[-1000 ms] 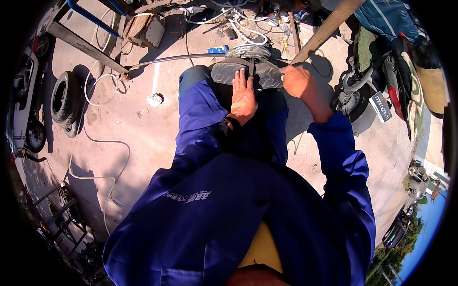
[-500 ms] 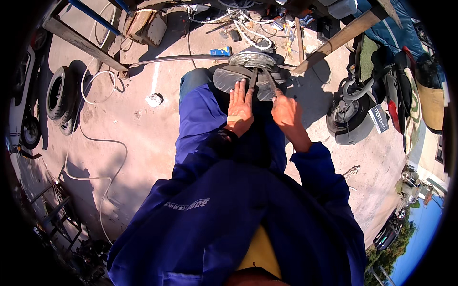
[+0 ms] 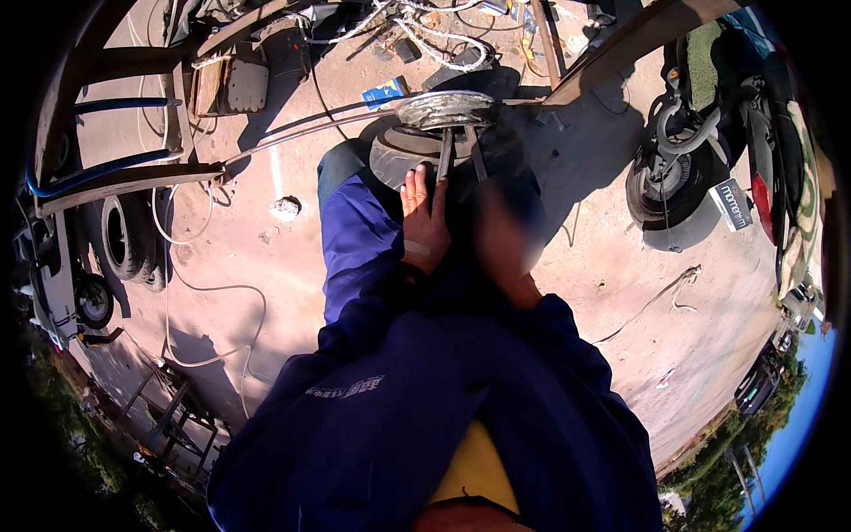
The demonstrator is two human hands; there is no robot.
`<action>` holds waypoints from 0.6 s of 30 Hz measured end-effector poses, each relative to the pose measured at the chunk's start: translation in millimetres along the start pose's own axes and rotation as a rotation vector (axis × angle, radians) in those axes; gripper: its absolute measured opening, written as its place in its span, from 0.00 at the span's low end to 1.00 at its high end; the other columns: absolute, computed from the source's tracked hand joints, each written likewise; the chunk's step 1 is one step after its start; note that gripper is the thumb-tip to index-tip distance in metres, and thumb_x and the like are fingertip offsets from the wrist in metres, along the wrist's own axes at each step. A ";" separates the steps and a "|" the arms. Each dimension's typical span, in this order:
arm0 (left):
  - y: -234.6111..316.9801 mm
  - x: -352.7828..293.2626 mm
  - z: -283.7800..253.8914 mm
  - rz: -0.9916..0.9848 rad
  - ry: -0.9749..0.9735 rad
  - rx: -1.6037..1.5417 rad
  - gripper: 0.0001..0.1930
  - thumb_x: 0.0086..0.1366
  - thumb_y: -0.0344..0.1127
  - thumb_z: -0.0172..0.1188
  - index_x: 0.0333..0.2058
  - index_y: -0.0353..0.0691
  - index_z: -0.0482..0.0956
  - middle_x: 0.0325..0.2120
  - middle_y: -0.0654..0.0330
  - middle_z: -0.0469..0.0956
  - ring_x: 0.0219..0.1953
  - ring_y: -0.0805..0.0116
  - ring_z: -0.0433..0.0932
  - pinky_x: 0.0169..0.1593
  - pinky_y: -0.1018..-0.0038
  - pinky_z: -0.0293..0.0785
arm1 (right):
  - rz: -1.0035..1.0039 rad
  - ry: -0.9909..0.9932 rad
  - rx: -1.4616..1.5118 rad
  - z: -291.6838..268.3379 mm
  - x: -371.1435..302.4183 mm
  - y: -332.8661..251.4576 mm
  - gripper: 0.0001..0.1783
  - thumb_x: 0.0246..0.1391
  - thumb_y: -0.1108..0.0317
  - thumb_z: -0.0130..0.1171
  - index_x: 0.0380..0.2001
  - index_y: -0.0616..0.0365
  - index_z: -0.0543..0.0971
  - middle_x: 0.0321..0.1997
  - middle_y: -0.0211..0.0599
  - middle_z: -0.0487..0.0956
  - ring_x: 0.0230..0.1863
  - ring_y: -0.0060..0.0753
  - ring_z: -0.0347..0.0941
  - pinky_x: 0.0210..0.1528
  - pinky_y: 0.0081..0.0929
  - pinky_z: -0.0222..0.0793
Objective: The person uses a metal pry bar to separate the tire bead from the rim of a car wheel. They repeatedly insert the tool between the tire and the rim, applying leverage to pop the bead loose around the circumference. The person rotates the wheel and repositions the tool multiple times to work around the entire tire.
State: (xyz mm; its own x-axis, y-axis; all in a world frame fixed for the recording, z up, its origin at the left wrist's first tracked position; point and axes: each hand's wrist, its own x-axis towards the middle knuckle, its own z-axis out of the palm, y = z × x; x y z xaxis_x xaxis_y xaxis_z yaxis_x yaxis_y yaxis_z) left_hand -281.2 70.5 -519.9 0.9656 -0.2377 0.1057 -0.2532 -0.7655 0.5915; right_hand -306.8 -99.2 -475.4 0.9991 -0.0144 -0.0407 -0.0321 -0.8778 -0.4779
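Between my knees is a black tire point(image 3: 390, 164) with a dirty silver wheel rim point(image 3: 446, 106) at its far side. Two flat metal tire levers run from the rim toward me: the left lever point(image 3: 445, 151) and the right lever point(image 3: 479, 155). My left hand point(image 3: 425, 226) is open, its fingers stretched out and reaching the tire's near side, with the left lever's near end alongside the index finger. My right hand point(image 3: 507, 235) is at the near end of the right lever. It is badly blurred, so its grip does not show.
Another wheel point(image 3: 665, 191) with a box point(image 3: 729, 206) beside it lies at the right. Loose tires point(image 3: 120, 235) stand at the left, near a wooden frame point(image 3: 133, 188) and a thin hose point(image 3: 213, 362). White rope point(image 3: 439, 53) and a blue-yellow packet point(image 3: 385, 92) lie ahead.
The view has shifted, and the wheel appears a little further left. My right hand, earlier closed on the right lever, is now blurred. My left hand remains stretched out by the tire.
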 end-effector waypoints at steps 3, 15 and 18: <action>-7.3 -6.4 15.2 0.063 0.000 0.052 0.34 0.62 0.22 0.53 0.70 0.38 0.65 0.75 0.33 0.49 0.76 0.27 0.49 0.74 0.36 0.50 | -0.066 0.062 -0.056 29.1 -14.9 20.4 0.32 0.64 0.69 0.57 0.71 0.60 0.69 0.66 0.49 0.78 0.44 0.43 0.84 0.44 0.39 0.78; 55.4 36.1 18.0 0.129 -0.049 0.002 0.34 0.57 0.22 0.58 0.66 0.35 0.69 0.76 0.36 0.45 0.78 0.31 0.43 0.76 0.39 0.43 | -0.297 0.162 -0.254 -41.8 6.2 62.6 0.24 0.63 0.71 0.56 0.62 0.64 0.74 0.54 0.51 0.81 0.51 0.47 0.81 0.52 0.42 0.77; 56.9 36.1 4.0 0.082 -0.069 0.002 0.30 0.60 0.22 0.57 0.64 0.38 0.75 0.77 0.38 0.46 0.79 0.34 0.43 0.77 0.43 0.43 | -0.286 0.157 -0.026 -39.4 11.9 52.0 0.23 0.62 0.72 0.56 0.60 0.66 0.75 0.53 0.52 0.81 0.51 0.49 0.80 0.53 0.43 0.76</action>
State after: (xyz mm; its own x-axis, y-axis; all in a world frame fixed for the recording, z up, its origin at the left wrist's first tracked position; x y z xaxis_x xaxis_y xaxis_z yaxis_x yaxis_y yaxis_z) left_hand -261.0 16.0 -485.6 0.9354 -0.3398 0.0982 -0.3310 -0.7432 0.5814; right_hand -295.5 -163.9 -466.2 0.9597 0.1629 0.2289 0.2495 -0.8686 -0.4281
